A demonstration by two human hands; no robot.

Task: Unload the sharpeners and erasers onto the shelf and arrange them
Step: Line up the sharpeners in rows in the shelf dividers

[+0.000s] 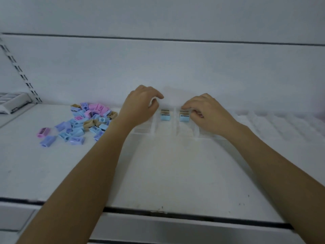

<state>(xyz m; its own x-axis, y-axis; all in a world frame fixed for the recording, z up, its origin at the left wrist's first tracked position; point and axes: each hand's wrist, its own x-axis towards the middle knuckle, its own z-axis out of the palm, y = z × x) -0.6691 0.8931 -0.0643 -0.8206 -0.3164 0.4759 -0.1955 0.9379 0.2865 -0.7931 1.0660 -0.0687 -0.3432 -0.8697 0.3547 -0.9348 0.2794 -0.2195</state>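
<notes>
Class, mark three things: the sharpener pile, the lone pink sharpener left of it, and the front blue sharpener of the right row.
sharpener pile (pixel 84 122): head view, middle of the heap.
pink sharpener (pixel 42 133): head view, its top face.
blue sharpener (pixel 184 118): head view, its front face.

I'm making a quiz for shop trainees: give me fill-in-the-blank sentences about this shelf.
The loose pile lies to the ___ of the left hand.
The right hand holds a row of ___ sharpeners.
___ short rows stand in the clear dividers.
Missing words: left; blue; two.
</notes>
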